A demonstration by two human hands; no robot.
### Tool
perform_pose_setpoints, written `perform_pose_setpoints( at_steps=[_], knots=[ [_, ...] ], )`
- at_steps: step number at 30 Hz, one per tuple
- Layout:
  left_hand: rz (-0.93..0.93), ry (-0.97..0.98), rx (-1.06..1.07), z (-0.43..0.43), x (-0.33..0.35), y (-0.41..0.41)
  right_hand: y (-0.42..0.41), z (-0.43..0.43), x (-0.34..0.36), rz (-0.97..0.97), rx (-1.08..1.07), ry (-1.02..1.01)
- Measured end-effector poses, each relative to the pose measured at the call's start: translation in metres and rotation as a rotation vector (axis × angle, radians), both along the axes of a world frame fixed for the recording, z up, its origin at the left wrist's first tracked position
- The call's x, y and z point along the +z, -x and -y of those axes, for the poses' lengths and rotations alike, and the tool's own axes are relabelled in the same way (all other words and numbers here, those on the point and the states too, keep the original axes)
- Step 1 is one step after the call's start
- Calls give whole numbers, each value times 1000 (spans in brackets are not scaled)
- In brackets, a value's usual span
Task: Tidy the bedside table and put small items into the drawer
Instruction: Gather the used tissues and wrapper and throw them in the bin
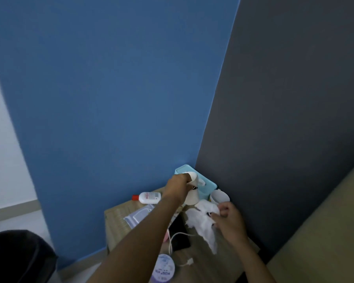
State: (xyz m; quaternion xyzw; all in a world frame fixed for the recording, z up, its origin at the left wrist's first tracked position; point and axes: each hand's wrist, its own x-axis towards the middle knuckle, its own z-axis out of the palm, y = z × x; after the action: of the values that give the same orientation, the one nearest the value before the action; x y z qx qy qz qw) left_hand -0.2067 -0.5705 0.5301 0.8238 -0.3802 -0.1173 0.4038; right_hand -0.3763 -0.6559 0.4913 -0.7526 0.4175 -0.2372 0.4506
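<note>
The wooden bedside table [116, 219] stands in the corner, cluttered. My left hand [177, 183] grips the top of a white pump bottle [192, 196] standing at the back. Crumpled white tissue [202, 222] hangs from my right hand [229, 219], just right of the bottle. A small white bottle with a red cap [148, 197] lies on its side at the back left. A silver wipes pack [138, 217], a black phone [179, 233], a white cable [182, 250] and a round purple-labelled tub [164, 268] lie nearer to me. No drawer is visible.
A light-blue box [207, 184] sits in the back corner with a white cup [220, 197] beside it. Blue wall behind, dark grey panel [284, 119] on the right, a beige bed edge [325, 231] at far right. A black bin [18, 256] stands on the floor at lower left.
</note>
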Motion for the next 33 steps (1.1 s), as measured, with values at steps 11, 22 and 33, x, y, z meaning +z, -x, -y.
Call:
perform_pose_setpoints(
  at_steps=[11,22,33],
  knots=[
    [104,-9,179,-136,34,-47,-82,-70,39,57,85,113],
    [-119,-73,698,-403,-54,-91,-216,-271,-43,-206,701,135],
    [-89,-399,827,-519,-148,-155,-325,-413,-112,-240,889,-34]
  ],
)
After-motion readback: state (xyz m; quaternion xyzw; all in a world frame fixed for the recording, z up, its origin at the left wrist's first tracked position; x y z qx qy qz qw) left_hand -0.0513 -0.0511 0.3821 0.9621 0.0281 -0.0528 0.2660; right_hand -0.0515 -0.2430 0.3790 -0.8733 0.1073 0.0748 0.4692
